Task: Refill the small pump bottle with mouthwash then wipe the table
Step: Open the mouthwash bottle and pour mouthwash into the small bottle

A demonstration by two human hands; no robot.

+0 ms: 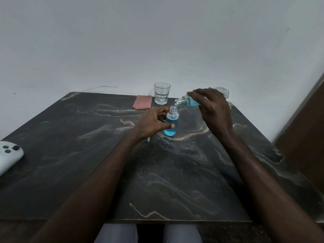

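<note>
Blue mouthwash nearly up to the shoulder of the small pump bottle [171, 122], upright mid-table, left hand [154, 122] wrapped round it, right hand [213, 106] clamped on the tipped mouthwash bottle [188, 101] just above its narrow neck, so easy to overfill or slop onto the marble table [87, 137].

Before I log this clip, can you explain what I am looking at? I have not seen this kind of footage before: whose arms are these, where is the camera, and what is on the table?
There is no machine here. One wide camera on the person's head looks down at their bare arms. The left hand steadies a small bottle of blue liquid, open-topped, standing on the dark marble table. The right hand tips a larger mouthwash bottle toward its mouth. Behind them sit an empty glass and a folded pink cloth. A white controller lies at far left.
</note>
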